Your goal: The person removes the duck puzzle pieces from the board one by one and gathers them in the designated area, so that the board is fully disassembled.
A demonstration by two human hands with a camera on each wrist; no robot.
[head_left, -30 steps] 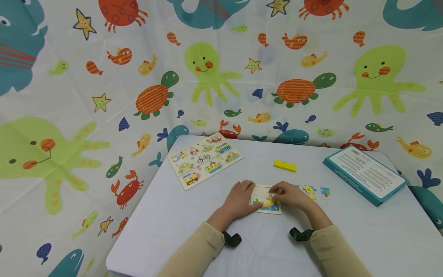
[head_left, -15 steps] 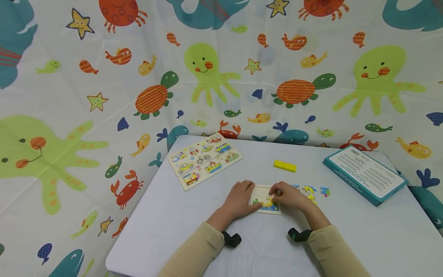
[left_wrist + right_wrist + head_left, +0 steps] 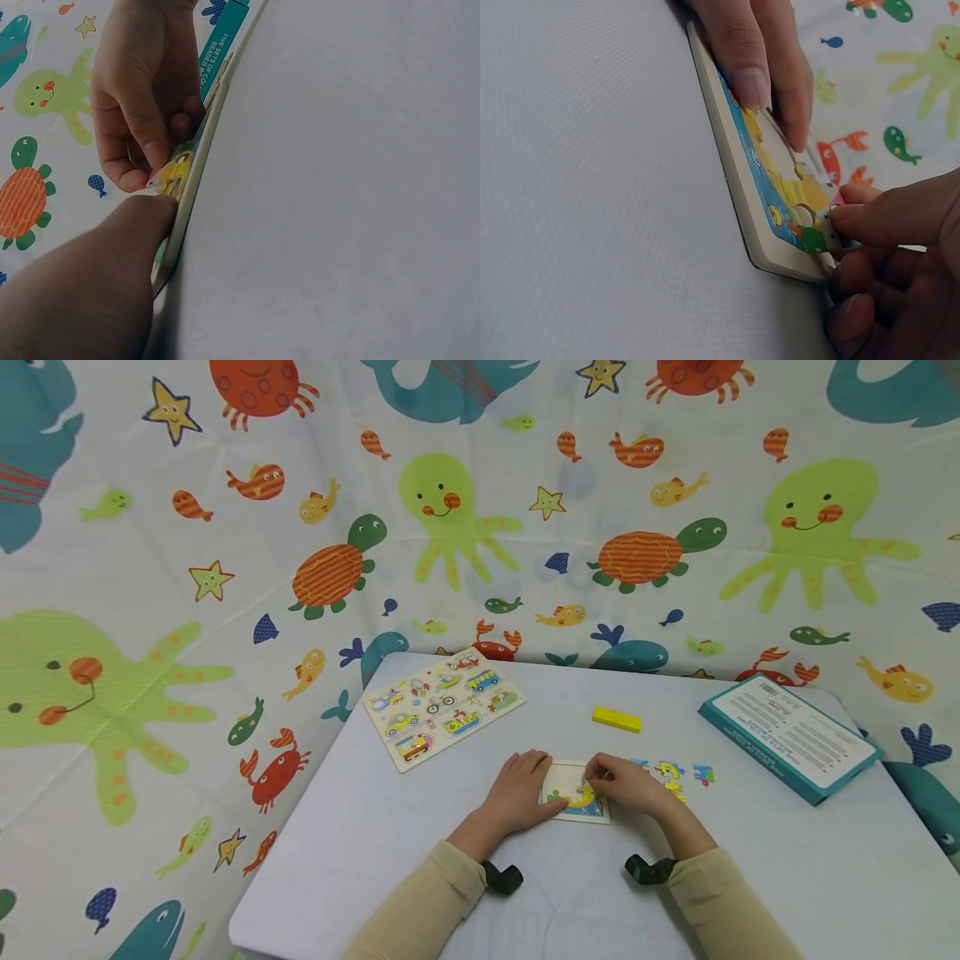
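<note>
A small wooden puzzle board [image 3: 558, 774] with a pale raised frame lies before me, its near part filled with blue, yellow and green picture pieces. Along its left side rests my left hand [image 3: 517, 793], fingers extended, the thumb [image 3: 751, 88] pressing on the fitted pieces. My right hand [image 3: 630, 783] pinches a small, mostly yellow jigsaw piece [image 3: 820, 191] between thumb and forefinger, over the board's right part. That piece is partly hidden by the fingertips. Just right of this hand lie several loose jigsaw pieces [image 3: 670, 769].
A larger board with vehicle pictures [image 3: 444, 703] lies at the back left. Behind the puzzle is a yellow bar-shaped block [image 3: 617, 719]. A teal box [image 3: 791, 735] stands at the right. A curtain with sea animals [image 3: 465, 610] hangs behind the white table [image 3: 360, 827].
My right fingertips have shifted slightly over the board's right part, still pinching the jigsaw piece. The left hand stays in place on the board.
</note>
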